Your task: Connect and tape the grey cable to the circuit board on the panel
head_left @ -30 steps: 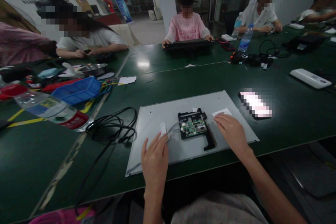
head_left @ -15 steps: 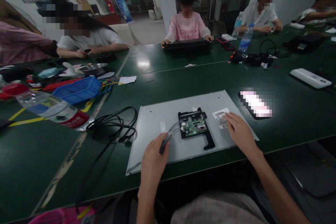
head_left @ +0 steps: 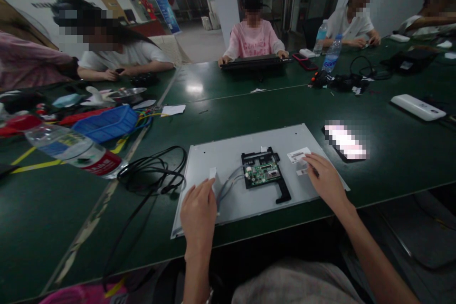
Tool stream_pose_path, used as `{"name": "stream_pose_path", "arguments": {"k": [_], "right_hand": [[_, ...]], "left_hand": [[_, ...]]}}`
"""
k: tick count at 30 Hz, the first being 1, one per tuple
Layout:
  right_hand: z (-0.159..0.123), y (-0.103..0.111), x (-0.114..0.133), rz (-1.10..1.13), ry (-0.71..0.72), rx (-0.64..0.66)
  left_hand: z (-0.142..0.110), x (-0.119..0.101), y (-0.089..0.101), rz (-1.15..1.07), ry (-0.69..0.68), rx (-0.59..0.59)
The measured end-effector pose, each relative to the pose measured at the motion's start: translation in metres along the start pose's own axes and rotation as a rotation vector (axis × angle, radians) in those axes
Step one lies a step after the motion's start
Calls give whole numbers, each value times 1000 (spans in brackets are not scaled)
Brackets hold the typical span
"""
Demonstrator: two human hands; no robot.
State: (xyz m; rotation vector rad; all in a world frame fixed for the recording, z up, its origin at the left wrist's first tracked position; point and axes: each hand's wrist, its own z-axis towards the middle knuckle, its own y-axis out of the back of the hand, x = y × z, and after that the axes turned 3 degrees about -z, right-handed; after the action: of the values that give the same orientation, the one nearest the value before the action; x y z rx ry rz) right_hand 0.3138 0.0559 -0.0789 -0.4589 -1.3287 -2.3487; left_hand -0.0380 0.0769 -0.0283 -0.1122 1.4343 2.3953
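A light grey flat panel (head_left: 203, 164) lies on the table in front of me. Near its middle sits a black plastic bracket (head_left: 284, 192) carrying a green circuit board (head_left: 261, 174). Grey wires (head_left: 228, 182) run left from the board toward my left hand, their far end partly hidden. My left hand (head_left: 199, 204) is over the panel's left part, fingers together, with a white strip of tape (head_left: 213, 172) at the fingertips. My right hand (head_left: 326, 178) has its fingers bent together beside a printed white label (head_left: 297, 154); a small dark spot shows between them, too unclear to name.
A phone (head_left: 345, 142) lies right of the panel. Left are coiled black cable (head_left: 153, 171), a lying water bottle (head_left: 81, 149) and a blue tray (head_left: 107, 123). A white device (head_left: 416, 107) lies at far right. Several people sit around the table.
My left hand has moved slightly left and let go of the dark piece at the wires' end. The white strip has shifted left with its fingertips. My right hand has hardly moved.
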Motion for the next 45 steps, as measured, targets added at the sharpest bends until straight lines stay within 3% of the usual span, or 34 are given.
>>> {"name": "stream_pose_path", "arguments": {"k": [3,8,13,16,20,24,27,32,37,45], "right_hand": [[0,-1,-1,-12,-3,1],[-1,-2,-2,-18,-12,18],[-1,-1,-2,-3,-11,11],[1,1,3,9,-12,-1],[13,3,18,19,29,42],[42,2,39,36,90,127],[69,-3,55,40,156,204],[103,-20,73,-32,260,353],[113,-39,78,-153,256,478],[115,-40,84,-180,219,463]], "left_hand": [[0,8,1,2,-45,37],[-4,14,-1,-70,-1,86],[-4,6,-2,-123,14,38],[-1,-10,-4,-189,-8,-2],[3,-45,-10,-309,-74,63],[9,-79,-23,-304,-145,128],[10,-91,-36,-291,-188,164],[5,-91,-48,-262,-190,207],[2,-91,-47,-184,-208,257],[2,-92,-45,-149,-211,289]]}}
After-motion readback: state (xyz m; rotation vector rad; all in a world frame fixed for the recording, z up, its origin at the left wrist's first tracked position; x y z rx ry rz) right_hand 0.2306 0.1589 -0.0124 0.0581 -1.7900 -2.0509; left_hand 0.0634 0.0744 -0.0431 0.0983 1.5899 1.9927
